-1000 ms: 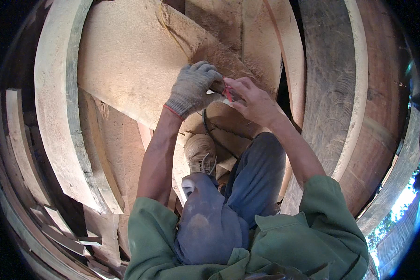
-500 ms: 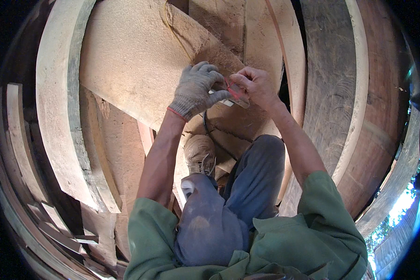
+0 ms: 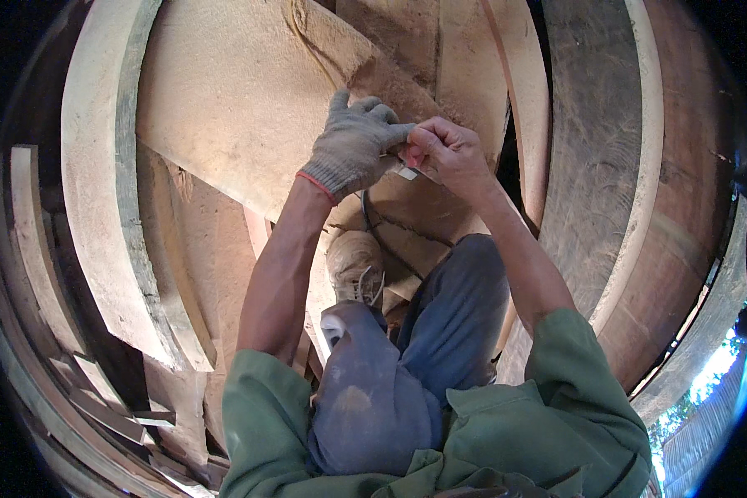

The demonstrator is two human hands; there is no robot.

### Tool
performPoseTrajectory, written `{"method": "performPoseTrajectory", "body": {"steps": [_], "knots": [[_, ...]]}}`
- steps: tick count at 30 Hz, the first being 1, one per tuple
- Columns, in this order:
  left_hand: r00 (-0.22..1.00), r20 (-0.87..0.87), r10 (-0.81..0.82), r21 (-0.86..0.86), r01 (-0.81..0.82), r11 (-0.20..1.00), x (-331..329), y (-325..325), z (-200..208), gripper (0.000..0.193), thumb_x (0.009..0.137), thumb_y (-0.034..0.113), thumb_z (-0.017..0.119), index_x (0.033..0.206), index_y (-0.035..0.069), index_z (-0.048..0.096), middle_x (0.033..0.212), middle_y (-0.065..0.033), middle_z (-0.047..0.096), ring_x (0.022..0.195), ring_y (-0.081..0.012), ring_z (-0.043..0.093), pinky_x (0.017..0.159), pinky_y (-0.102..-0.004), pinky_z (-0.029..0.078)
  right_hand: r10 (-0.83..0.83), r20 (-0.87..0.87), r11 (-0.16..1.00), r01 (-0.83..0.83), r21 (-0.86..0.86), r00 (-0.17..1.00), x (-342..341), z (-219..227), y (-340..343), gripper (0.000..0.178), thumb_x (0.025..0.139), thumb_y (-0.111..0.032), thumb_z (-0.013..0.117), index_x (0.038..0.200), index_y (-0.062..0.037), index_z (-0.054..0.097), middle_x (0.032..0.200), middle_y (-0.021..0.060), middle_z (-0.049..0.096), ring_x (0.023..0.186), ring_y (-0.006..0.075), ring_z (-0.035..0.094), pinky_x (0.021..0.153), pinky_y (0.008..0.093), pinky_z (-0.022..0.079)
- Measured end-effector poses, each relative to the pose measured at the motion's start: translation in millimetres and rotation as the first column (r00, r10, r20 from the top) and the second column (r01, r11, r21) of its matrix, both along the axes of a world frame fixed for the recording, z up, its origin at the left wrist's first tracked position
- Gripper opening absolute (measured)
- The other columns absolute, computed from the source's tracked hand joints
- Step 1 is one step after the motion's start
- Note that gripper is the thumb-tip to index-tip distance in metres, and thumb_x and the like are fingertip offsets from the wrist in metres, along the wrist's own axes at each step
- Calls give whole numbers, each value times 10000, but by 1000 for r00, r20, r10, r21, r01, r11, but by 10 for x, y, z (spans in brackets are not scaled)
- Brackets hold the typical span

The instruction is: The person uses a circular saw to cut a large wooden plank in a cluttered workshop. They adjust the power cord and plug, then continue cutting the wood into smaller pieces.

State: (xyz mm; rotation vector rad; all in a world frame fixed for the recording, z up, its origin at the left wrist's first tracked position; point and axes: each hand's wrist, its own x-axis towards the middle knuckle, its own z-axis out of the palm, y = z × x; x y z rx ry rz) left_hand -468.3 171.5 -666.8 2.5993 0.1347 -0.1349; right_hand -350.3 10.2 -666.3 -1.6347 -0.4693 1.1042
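My left hand (image 3: 353,141) wears a grey knitted glove with a red cuff edge. Its fingers are spread, and the one nearest my right hand reaches across to touch it. My bare right hand (image 3: 452,155) is closed in a pinch on a thin red string-like piece (image 3: 416,158), mostly hidden by the fingers. Just below the two hands shows the edge of a small white piece (image 3: 407,173); what it belongs to is hidden. Both hands are above a broad, dusty wooden board (image 3: 232,100).
A yellowish cord (image 3: 305,43) lies on the board beyond my left hand. A dark cable (image 3: 365,212) runs below the hands, near my shoe (image 3: 355,261). Thick planks (image 3: 598,149) stand at the right; a pale slab (image 3: 100,166) and narrow timber strips (image 3: 46,249) are at the left.
My hands have come together, and my left fingers have spread and stretched toward the right hand. The red loop that showed between them is now mostly covered by my right fingers.
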Motion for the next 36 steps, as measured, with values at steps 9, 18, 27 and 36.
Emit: {"method": "performPoseTrajectory", "body": {"steps": [9,18,27,36], "knots": [[986,165,17,-56,-8,998,-22,14,-139,266,838,408,725,1046,241,736,1080,0,662,1130,-248,573,1068,-482,324,-126,-46,992,125,-16,991,117,-84,104,189,1002,-180,603,946,-13,672,764,33,651,647,93,618,576,246,508],[948,298,110,-137,-71,988,345,6,-270,224,883,297,660,796,99,721,805,-96,658,783,-331,633,711,-457,485,-313,327,918,372,-135,892,-312,85,-221,195,987,-184,624,1067,-9,653,849,42,664,669,85,629,577,230,506],[922,313,229,-166,-184,969,544,-67,-331,224,889,275,638,804,86,724,808,-109,659,796,-344,634,722,-458,487,-174,109,962,193,-193,979,-1115,-538,-408,245,956,-134,677,1116,47,637,888,54,681,732,97,658,664,240,526],[923,195,330,-289,-268,919,529,-76,-304,203,887,231,641,859,48,724,844,-135,662,846,-360,642,779,-439,496,-435,-307,899,391,-196,846,-1110,-403,-203,231,955,-161,686,1092,19,640,858,58,655,664,135,659,576,285,569]]}}
